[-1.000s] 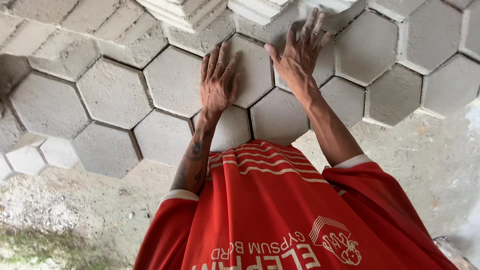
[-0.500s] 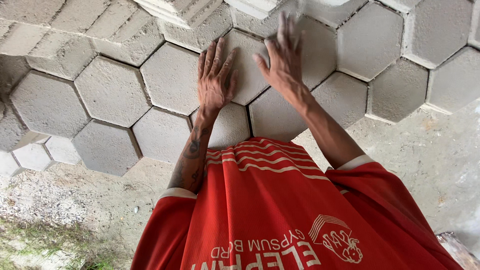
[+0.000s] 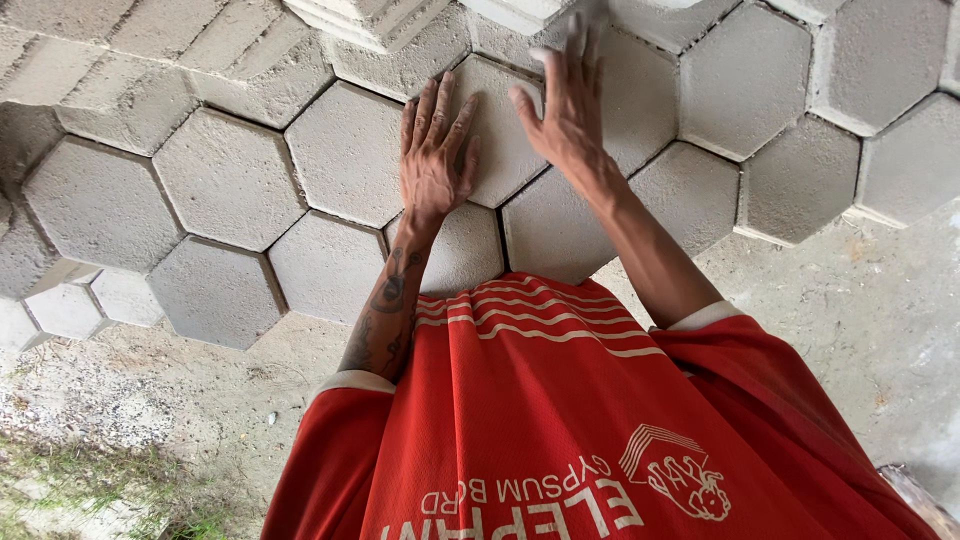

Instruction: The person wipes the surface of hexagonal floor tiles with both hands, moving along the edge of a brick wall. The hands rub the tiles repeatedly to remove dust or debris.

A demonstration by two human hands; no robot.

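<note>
Your left hand [image 3: 432,160] lay flat, fingers spread, on grey hex paver [image 3: 500,135] in middle of laid row. Right hand [image 3: 567,115] open, fingers loose, hovered at paver's far edge, holding nothing. White printed emblem on red shirt [image 3: 560,420], lower centre.

bare sandy ground [image 3: 150,400], grass patch [image 3: 60,500], red shirt [image 3: 560,430]

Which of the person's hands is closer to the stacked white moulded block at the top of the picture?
Right. The right hand reaches up almost to the white block; the left hand lies flat lower down on a hexagonal paver.
</note>
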